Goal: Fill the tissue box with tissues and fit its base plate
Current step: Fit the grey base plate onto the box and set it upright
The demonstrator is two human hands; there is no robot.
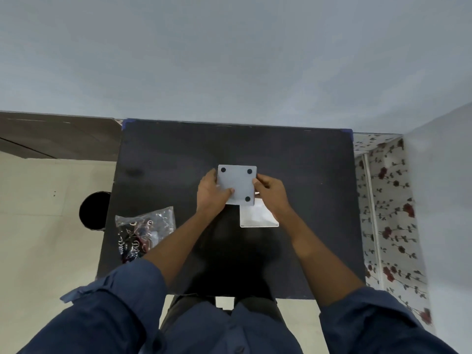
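Black table seen from above, standing against a grey wall. Near its middle, a white square base plate with three dark round pads visible, the fourth corner hidden under the left hand. Held from both sides: left thumb lying flat on the plate face, fingers at the left edge; right hand pinching the right edge. So both grips closed on the plate. Just below and right of it, partly covered by the right hand, a clear square tissue box resting on the table; whether plate and box touch, cannot tell. At the left edge of the table, a crumpled transparent plastic bag, well apart from the hands.
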